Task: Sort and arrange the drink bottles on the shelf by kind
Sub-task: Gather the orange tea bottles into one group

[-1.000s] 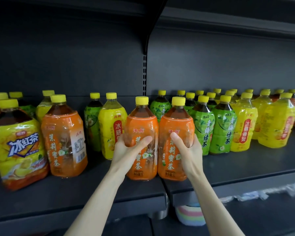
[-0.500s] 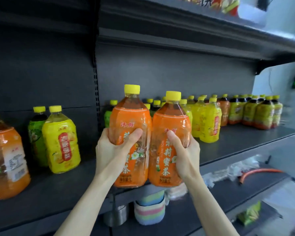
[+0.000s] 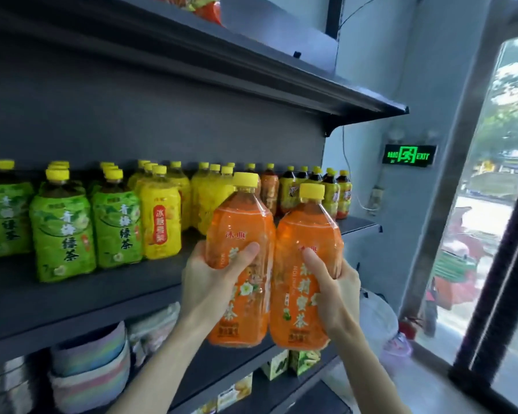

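The left hand grasps the left orange bottle and the right hand grasps the right orange bottle. Both are upright, side by side, before the shelf. Green bottles and yellow bottles stand there. An exit sign glows on the wall. Both thumbs lie across the labels.

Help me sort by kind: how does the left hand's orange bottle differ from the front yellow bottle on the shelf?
The orange bottle has an orange wrap with a white flower; the yellow bottle has a yellow wrap with a red panel. The orange bottle is held off the shelf by the left hand; the yellow bottle stands on it. Both have yellow caps.
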Demonstrator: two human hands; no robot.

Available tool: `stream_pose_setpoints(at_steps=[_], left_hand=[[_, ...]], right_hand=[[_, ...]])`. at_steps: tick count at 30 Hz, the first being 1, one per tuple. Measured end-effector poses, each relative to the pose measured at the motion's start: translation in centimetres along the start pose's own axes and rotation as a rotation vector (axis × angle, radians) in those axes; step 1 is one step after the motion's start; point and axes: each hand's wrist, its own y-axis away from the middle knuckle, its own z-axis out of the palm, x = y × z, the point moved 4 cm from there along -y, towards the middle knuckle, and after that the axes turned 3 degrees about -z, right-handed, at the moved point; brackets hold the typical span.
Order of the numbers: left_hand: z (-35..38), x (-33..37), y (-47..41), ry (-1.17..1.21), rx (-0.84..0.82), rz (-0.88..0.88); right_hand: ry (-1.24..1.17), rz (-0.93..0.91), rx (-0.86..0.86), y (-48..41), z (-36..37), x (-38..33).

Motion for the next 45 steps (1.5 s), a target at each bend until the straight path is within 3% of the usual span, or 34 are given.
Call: stream_pose_setpoints(at_steps=[10,20,32,45], left_hand=[[13.3,-5.4,-10.5,0.002,-0.012,0.109],[23.1,-11.7,-23.1,-0.046,0.107,0.08],[28.7,-18.2,-32.7,-0.177,0.358,0.069],[30.6,-21.5,-39.5,-0.232,0.445,0.012]], right_hand=[[-0.018,-0.078,0.001,-14.8,-5.5,6.5],[-0.025,-0.054,-0.057,-31.1,-6.4,14.4],[-0.087,-0.04,-0.334,-45.2,-4.2,22.7],[-0.206,0.009,-0.506,-52.6,-0.6,28.3]])
